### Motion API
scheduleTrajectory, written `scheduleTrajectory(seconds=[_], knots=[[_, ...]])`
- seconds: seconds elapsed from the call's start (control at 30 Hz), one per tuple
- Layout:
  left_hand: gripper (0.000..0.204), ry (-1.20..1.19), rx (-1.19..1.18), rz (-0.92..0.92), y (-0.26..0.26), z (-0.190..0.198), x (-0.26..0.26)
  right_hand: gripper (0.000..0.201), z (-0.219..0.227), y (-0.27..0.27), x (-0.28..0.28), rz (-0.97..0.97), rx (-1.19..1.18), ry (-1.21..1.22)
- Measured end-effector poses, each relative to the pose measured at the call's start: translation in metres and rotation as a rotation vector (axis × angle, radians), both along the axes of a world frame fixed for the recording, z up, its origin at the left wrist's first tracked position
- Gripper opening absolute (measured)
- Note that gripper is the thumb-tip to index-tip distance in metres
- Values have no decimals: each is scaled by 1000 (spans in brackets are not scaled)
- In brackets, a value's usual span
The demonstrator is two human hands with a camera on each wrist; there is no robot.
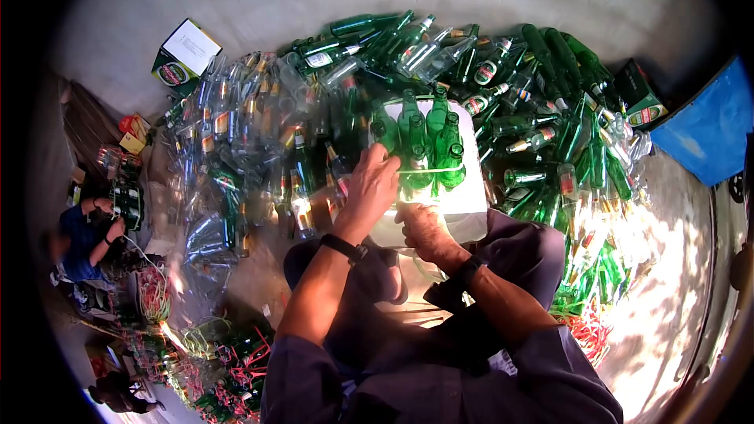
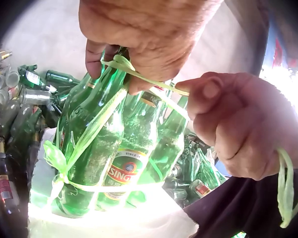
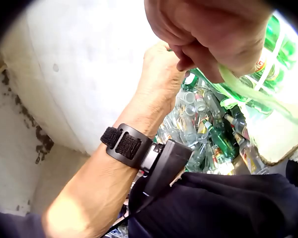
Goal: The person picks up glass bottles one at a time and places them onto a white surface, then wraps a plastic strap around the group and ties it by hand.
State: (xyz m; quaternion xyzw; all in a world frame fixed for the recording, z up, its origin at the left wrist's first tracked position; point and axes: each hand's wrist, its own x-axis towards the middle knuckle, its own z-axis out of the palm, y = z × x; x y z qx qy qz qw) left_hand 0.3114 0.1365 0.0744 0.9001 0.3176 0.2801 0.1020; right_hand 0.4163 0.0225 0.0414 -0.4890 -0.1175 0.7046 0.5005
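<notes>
A bundle of green glass bottles [image 1: 416, 129] stands on a white board [image 1: 475, 165], with pale green plastic string [image 2: 109, 188] tied round it. My left hand [image 1: 373, 188] is at the near left of the bundle. In the left wrist view, its curled fingers [image 2: 93, 62] grip a bottle neck where the string is looped, the very top hidden by the hand. My right hand [image 2: 248, 124] holds the string in a fist, a strand stretched between it and that neck. The string's loose tail [image 2: 285, 198] hangs below the fist.
Heaps of loose bottles [image 1: 251, 122] surround the board in front and on both sides. Beer cartons [image 1: 182, 55] stand by the wall, and a blue sheet [image 1: 707, 129] is at right. Coloured string [image 1: 243, 369] lies at lower left; another person [image 1: 86, 235] sits at far left.
</notes>
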Motion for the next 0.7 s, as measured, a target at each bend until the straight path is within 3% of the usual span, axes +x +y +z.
scheduleTrajectory(seconds=[0.23,0.4,0.53,0.6,0.67,0.7], knots=[[27,97,78,73,-3,0,1,25,-14,3,-1,-73,-4,-63],[56,144,122,159,-9,3,3,25,-7,4,3,-83,19,-159],[64,115,133,214,-13,0,3,22,-5,4,8,-120,69,-203],[66,60,-85,275,-13,0,3,23,-3,2,12,-126,80,-211],[63,56,-157,281,-15,3,4,23,-4,3,14,-129,93,-218],[60,54,-229,285,-16,5,5,24,-11,5,15,-117,180,-346]])
